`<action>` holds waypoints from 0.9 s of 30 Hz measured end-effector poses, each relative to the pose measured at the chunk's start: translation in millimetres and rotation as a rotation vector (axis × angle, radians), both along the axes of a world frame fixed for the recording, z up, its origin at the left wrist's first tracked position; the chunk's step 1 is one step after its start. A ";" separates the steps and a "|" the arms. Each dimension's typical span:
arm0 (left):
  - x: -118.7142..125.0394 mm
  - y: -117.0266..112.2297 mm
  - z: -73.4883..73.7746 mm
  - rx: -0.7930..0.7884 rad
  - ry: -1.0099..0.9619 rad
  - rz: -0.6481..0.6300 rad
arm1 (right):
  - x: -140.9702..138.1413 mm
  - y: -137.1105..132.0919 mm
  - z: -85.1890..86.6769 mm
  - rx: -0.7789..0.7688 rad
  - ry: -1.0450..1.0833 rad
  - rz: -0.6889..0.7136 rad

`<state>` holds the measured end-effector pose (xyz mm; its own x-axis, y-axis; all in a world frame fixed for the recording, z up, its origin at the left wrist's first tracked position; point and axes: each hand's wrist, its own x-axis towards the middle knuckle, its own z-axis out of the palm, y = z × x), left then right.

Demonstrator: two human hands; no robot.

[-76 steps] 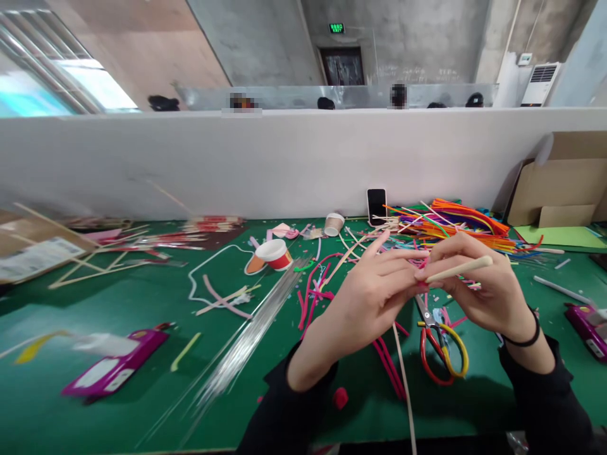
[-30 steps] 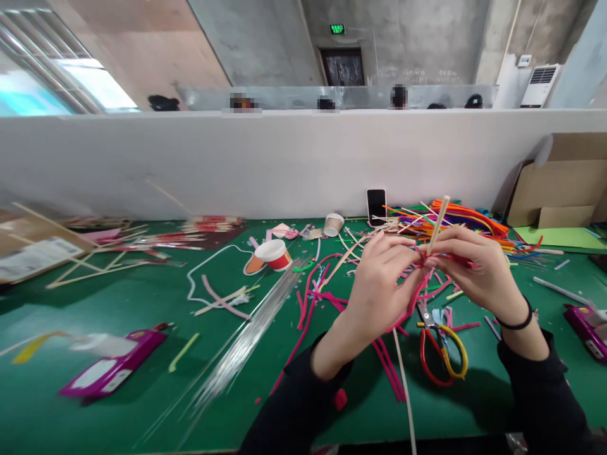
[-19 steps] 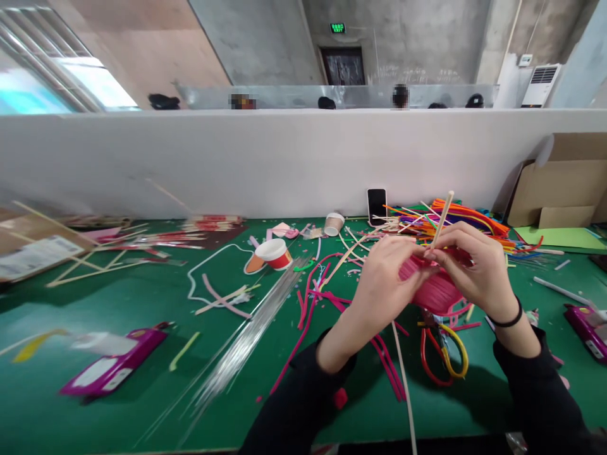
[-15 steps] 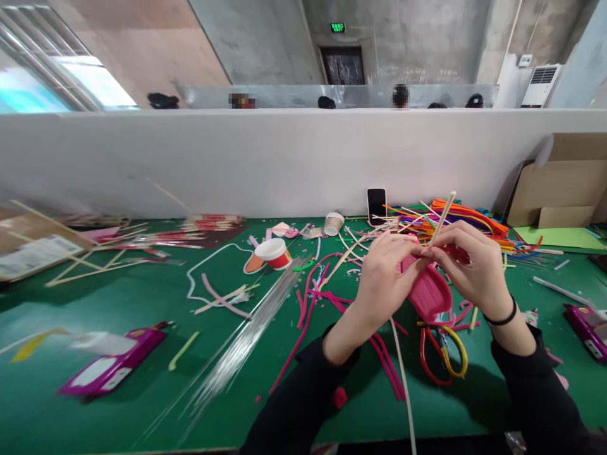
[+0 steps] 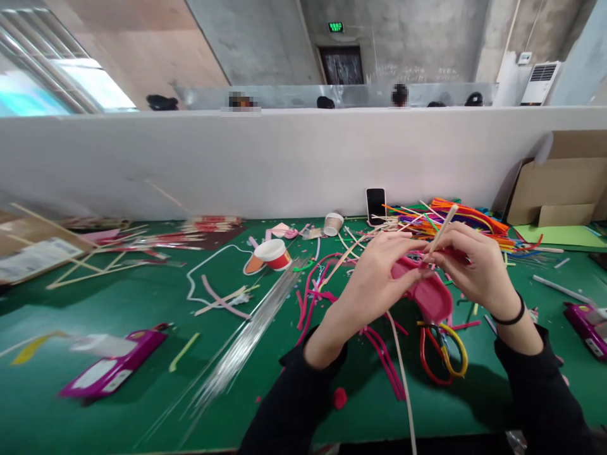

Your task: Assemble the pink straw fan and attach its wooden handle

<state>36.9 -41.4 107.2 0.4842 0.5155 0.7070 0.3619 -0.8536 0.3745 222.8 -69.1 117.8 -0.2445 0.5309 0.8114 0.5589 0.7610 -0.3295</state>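
Note:
My left hand and my right hand meet above the green table, fingertips pinched together. A thin wooden stick rises between the fingers of my right hand, tilted up and to the right. A pink pipe cleaner, smeared by motion, hangs in a loop below both hands, with my left fingers closed on its end. Red and yellow scissors lie on the table just under my hands.
Loose pink pipe cleaners lie left of my hands, with a colourful pile behind. A bundle of thin wires, a red paper cup, a phone, pink packets and a cardboard box are around.
The stick has swung from lying level to pointing up. The pink pipe cleaner has been whipped round it, and both hands have stayed close together over the scissors.

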 end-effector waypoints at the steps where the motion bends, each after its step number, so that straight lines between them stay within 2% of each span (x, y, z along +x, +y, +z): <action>1: 2.1 -1.4 0.0 -0.005 -0.024 0.018 | -0.6 -0.2 -0.2 -0.006 0.001 -0.006; 6: 12.6 -7.5 -1.7 0.036 -0.101 0.026 | -6.1 -2.2 -0.4 0.006 0.002 -0.026; 9: 13.4 -7.0 -4.8 -0.041 -0.132 0.017 | -5.8 -2.1 -1.6 0.022 -0.038 -0.031; 12: 11.9 -4.5 -7.7 -0.112 -0.175 0.061 | -1.1 -3.1 -2.7 0.018 -0.096 -0.036; 19: 14.5 -4.8 -7.9 -0.005 -0.188 0.093 | 0.7 -12.5 1.5 -0.012 -0.072 -0.090; 22: 15.5 -4.3 -8.3 -0.017 -0.220 0.097 | -2.3 -10.5 2.6 -0.077 0.028 -0.068; 27: 15.4 0.1 -10.1 -0.069 -0.233 0.073 | 0.3 1.1 1.0 -0.275 0.162 0.027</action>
<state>52.3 -41.3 97.1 0.2714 0.5942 0.7571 0.3189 -0.7977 0.5118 223.2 -68.0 118.8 -0.1414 0.7308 0.6678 0.4630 0.6451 -0.6079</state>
